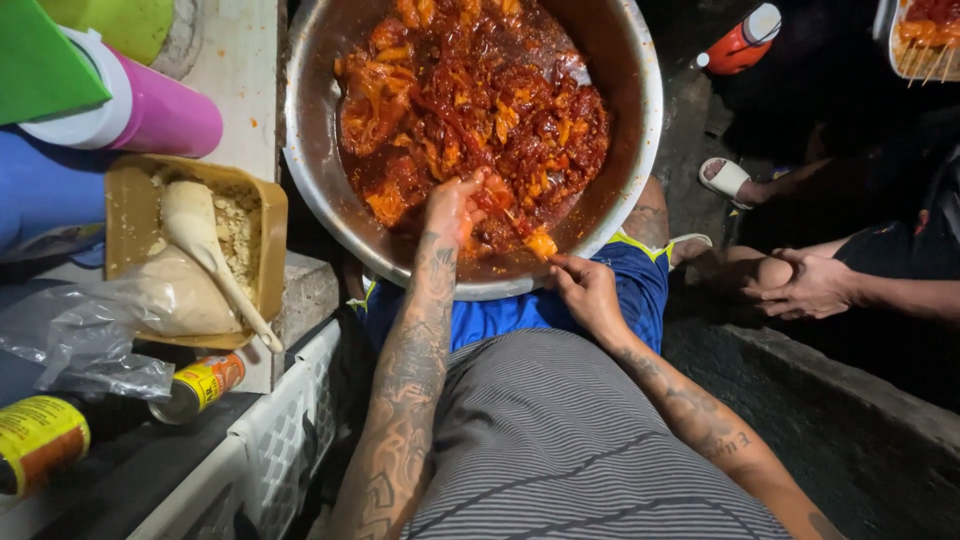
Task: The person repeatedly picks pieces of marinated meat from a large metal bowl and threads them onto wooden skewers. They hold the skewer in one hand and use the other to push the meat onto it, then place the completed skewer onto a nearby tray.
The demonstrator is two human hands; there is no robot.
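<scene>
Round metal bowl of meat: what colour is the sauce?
Dark red sauce, orange flecks; head view.

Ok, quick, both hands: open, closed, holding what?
Left hand: closed on a piece of marinated meat in the steel bowl.
Right hand: pinching a skewer stick threaded into a meat chunk.

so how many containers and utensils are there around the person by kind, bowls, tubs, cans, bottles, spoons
Metal bowl of red-sauced meat: 1, with the left hand in it and the right hand at its rim
Tan tub of powder: 1
Spoon: 1
Yellow-labelled cans: 2
Pink bottle: 1
Red bottle: 1
Total: 7
</scene>
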